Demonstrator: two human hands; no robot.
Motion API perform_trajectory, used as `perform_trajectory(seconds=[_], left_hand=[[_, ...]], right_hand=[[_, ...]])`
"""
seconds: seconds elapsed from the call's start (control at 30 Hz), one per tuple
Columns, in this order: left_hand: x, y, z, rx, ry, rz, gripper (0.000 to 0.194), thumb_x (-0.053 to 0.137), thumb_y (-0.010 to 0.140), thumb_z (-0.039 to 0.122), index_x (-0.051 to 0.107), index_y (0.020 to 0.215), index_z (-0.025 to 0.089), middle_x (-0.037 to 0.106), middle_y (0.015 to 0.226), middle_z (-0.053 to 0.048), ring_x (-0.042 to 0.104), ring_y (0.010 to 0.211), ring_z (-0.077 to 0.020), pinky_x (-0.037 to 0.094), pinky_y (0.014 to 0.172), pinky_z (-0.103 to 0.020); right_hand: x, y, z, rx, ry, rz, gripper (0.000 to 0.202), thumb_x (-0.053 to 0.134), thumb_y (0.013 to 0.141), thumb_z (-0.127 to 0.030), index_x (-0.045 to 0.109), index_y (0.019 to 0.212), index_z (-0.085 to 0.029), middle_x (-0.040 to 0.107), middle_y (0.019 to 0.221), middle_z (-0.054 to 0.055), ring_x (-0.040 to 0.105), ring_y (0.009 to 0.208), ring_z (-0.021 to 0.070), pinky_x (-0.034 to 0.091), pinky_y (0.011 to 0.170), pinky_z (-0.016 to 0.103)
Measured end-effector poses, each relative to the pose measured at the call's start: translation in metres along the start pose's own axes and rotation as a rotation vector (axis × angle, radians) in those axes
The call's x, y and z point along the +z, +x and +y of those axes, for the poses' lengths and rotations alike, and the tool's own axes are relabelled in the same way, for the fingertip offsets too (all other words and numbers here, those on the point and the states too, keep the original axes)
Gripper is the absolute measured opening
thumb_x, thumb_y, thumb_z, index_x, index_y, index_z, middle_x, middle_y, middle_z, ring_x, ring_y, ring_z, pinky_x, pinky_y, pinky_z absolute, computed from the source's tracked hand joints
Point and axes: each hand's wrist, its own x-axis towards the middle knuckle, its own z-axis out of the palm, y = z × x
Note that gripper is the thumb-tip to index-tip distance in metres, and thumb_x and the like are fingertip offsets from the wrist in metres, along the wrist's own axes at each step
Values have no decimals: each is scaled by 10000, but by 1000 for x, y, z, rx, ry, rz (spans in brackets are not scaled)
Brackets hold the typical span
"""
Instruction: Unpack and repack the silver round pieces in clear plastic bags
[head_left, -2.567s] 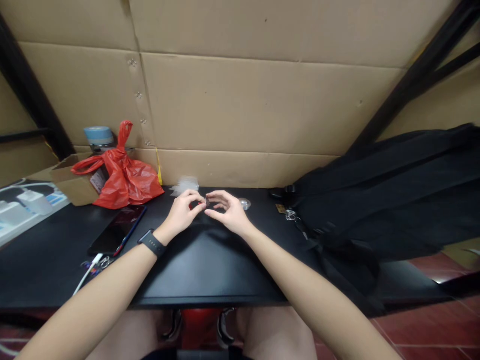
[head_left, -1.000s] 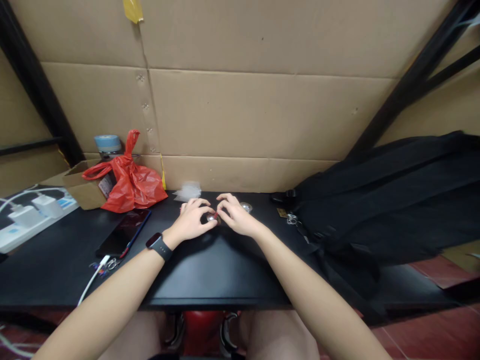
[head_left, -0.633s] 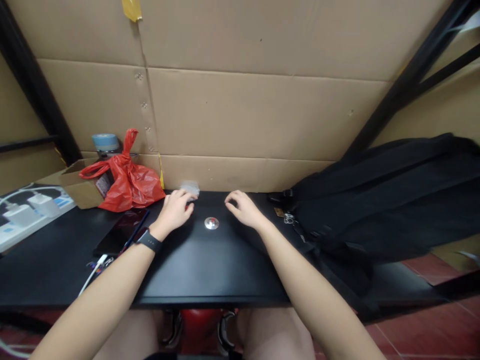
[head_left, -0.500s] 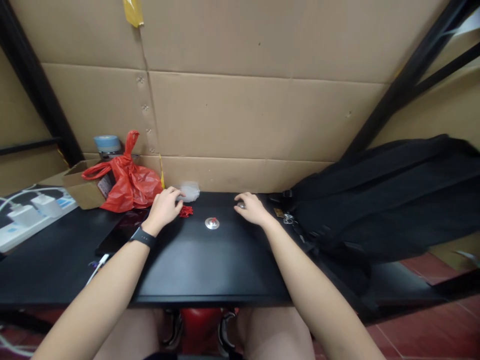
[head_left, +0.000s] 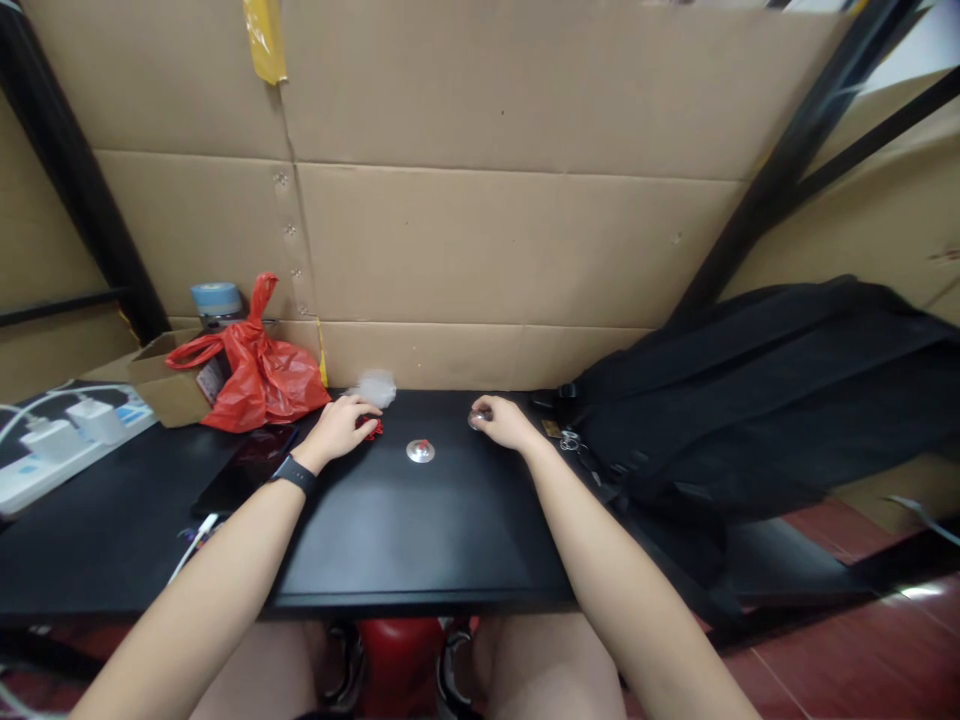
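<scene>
The black table (head_left: 390, 530) is backed by a wall of brown cardboard sheets (head_left: 487, 240). At its far left sit a knotted red plastic bag (head_left: 259, 375), an open brown cardboard box (head_left: 161, 385) and a blue-lidded jar (head_left: 216, 300); a dark smartphone (head_left: 244, 470) lies just in front of them, and a white power strip with plugs (head_left: 52, 445) is further left. A large black backpack (head_left: 765, 400) covers the right side, with small metal rings (head_left: 568, 438) at its edge. A crumpled clear plastic wrapper (head_left: 373, 388) lies against the cardboard.

The left hand (head_left: 341, 428), with a black smartwatch (head_left: 294, 475) on its wrist, rests palm down with its fingers curled over a small bundle of red cord (head_left: 373, 428); whether they actually pinch it cannot be told. The right hand (head_left: 506, 425) lies with its fingers closed around a small silvery round cap (head_left: 477, 417). Between the hands, touched by neither, a small round silver disc with a red centre (head_left: 420, 451) lies flat on the table; being round, it shows no long axis.

A second ago both hands met over the disc; they have since parted, and half a second ago the left hand was at the wrapper, the red cord lying bare beside it.
</scene>
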Motion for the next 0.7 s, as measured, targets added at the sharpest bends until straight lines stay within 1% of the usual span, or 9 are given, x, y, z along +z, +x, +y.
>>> perform_trajectory(seconds=[0.2,0.33,0.4,0.53,0.63,0.7], left_hand=[[3,2,3,-8,-56,31,182,582,870,307,743,872,223,701,948,-53,649,900,-205,498,870,-324],[-3,3,10,-14,-119,113,177,587,862,307,726,828,203,714,946,-56,661,905,-210,503,865,-322],[-9,3,15,-32,-159,156,195,577,876,327,724,869,198,731,969,-58,678,905,-215,508,852,-321],[-22,2,27,-115,-264,247,231,577,893,371,741,935,213,771,949,-43,713,874,-218,519,833,-316],[-25,1,38,-153,-362,321,238,612,873,393,762,924,215,780,956,-44,722,897,-228,529,853,-327],[-23,1,44,-153,-421,320,229,641,851,395,769,905,212,782,953,-50,723,909,-236,532,879,-344]], right_hand=[[-4,0,0,-1,4,48,127,637,795,-197,674,915,-177,704,888,59,628,784,170,470,761,282],[-5,-1,-10,-73,54,120,124,635,798,-222,673,909,-179,681,899,59,619,798,175,476,779,303],[-3,-2,-19,-133,116,132,153,629,814,-253,668,945,-183,673,930,61,619,814,176,483,793,315],[5,-5,-41,-223,229,113,278,651,825,-317,638,1076,-198,665,1004,68,615,850,178,491,816,336],[11,-10,-62,-219,325,69,341,677,812,-344,619,1125,-219,664,1016,54,603,780,155,503,785,331],[14,-14,-75,-195,419,44,373,689,801,-347,606,1146,-229,667,1034,51,611,775,150,511,762,323]])
